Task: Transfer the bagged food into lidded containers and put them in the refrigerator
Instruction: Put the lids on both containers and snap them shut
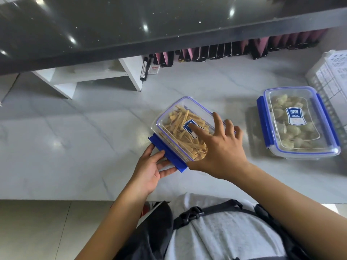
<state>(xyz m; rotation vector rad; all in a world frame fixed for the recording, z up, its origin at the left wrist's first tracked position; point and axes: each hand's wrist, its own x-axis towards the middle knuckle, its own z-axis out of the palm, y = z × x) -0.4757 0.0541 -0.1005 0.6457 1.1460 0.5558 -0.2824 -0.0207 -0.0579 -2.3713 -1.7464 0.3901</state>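
Pressing lid onto strip-food container

Right hand (219,147), fingers spread flat, presses on the lidded container (174,124) of yellow strips, mid marble counter (75,137). Left hand (150,169), fingers nearly straight, touches its raised blue latch (167,152), gripping nothing.

Reaching forward with both arms, pressing down with spread right hand (219,147), holding left hand (150,166) palm inward, fingers loosely extended

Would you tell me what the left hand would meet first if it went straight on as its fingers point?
The blue clip on the near end of the box of yellow strips; the left hand seems to be touching it, though depth is unclear.
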